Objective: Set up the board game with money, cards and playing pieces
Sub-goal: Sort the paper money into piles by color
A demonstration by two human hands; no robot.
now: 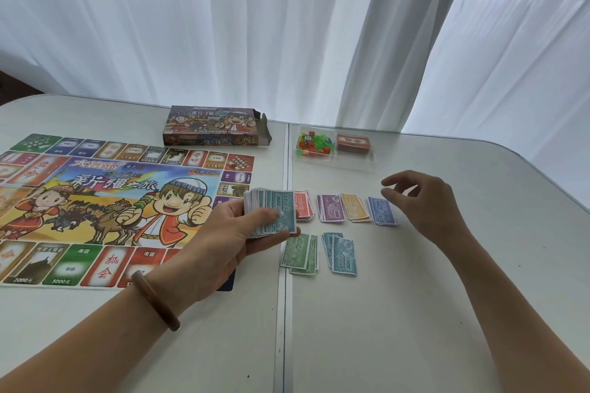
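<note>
Firmly, left hand grips paper banknotes.

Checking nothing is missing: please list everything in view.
Table: one, white, underneath.
Paper game board: one, multicoloured, left.
Cardboard game box: one, multicoloured, behind board.
Clear plastic tray: one, right of box.
Small plastic pieces: many, mixed colours, in tray.
Card deck: one, red, in tray.
Paper money piles: six, red, purple, orange, blue, green, teal, before tray.
Note stack: one, teal-topped, held.
Curtains: white, behind table.
Bracelet: one, brown, left wrist.
Left hand: grips note stack.
Right hand: empty, beside piles.
</note>
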